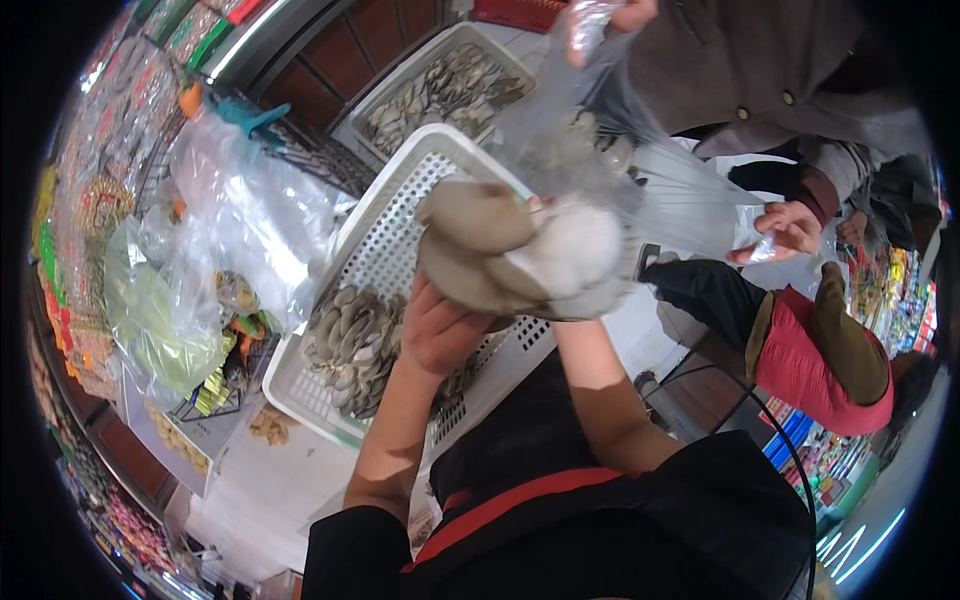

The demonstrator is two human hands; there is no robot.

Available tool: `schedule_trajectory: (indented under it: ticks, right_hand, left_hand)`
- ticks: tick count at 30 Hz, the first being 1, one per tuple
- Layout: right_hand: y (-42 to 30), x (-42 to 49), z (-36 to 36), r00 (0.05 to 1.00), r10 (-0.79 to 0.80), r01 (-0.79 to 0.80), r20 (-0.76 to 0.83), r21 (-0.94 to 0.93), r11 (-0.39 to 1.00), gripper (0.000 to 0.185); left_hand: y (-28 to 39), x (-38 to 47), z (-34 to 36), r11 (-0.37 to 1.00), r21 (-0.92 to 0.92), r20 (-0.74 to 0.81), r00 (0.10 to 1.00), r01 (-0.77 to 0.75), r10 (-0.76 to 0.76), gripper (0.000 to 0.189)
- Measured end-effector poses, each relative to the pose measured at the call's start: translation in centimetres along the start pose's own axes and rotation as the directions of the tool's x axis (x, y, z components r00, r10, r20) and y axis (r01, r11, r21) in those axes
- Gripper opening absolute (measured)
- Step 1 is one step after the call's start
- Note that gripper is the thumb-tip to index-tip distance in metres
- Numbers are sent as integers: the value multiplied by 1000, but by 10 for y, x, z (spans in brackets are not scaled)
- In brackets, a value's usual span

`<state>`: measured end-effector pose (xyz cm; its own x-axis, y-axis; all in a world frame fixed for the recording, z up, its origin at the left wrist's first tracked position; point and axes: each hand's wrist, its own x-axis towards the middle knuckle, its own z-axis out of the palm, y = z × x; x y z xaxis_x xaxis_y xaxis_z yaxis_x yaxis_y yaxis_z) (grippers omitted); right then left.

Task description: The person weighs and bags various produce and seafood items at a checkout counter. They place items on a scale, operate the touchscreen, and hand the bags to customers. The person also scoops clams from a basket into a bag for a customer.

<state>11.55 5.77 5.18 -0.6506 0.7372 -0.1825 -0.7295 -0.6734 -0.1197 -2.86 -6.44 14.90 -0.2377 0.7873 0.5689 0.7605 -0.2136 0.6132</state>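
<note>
Both my hands carry a large cluster of oyster mushrooms (480, 255) over a white perforated plastic crate (352, 232). My left hand (442, 330) grips its lower left side. My right hand (536, 201) is mostly hidden behind the cluster, with only fingertips showing near its top; the forearm comes up from the lower right. More oyster mushrooms (352, 345) lie in the lower left part of the crate. Just beyond the cluster, a person facing me holds a clear plastic bag (675, 202) stretched between two hands, with mushrooms inside it.
Another crate (360, 135) of mushrooms stands behind. Clear plastic bags (255, 217) and packaged goods fill the left side. A person in a red vest (787, 360) is at the right, near shelves of goods. A black cable (787, 435) hangs at the lower right.
</note>
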Motion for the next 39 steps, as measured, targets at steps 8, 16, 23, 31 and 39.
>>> schedule_trajectory:
  ticks: [8, 16, 23, 31, 39]
  right_hand:
    - [-114, 38, 32, 906, -417, 399, -74, -184, 898, 59]
    - [-114, 24, 11, 857, -400, 411, -325, -38, 911, 62]
    - [-141, 33, -13, 460, -132, 444, -878, 99, 890, 87]
    - [-116, 11, 18, 637, -621, 243, -457, -644, 725, 41]
    - [109, -11, -17, 806, 580, -99, -118, -993, -65, 31]
  left_hand:
    - [-1, 138, 99, 895, -311, 161, 911, -319, 380, 22]
    - [-23, 141, 135, 905, -413, 473, 873, 102, 117, 30]
    - [-20, 141, 218, 996, 20, 634, 770, 86, -79, 57]
    - [33, 18, 165, 736, -502, 221, 890, 455, -400, 43]
    - [92, -221, 55, -456, -888, 418, -515, -58, -748, 20]
